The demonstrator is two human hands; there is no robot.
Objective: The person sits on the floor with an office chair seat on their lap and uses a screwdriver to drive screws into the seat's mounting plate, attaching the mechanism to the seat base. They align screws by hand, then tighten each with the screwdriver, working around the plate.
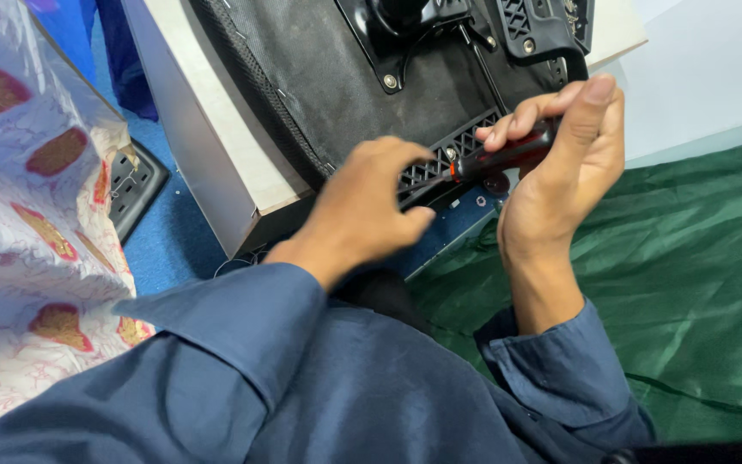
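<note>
Blue sleeve (302, 378), right hand (564, 163) clamped on red-black screwdriver (504, 155), left hand (367, 206) pinched at its shaft, black seat underside (337, 77).

floor: blue carpet (165, 249), left of the pale board
furniture: pale board (216, 146), slanting, upper middle
cloth: green sheet (697, 275), right of the board
fabric: white cloth with red patches (27, 198), far left of the board
light: even, soft
</note>
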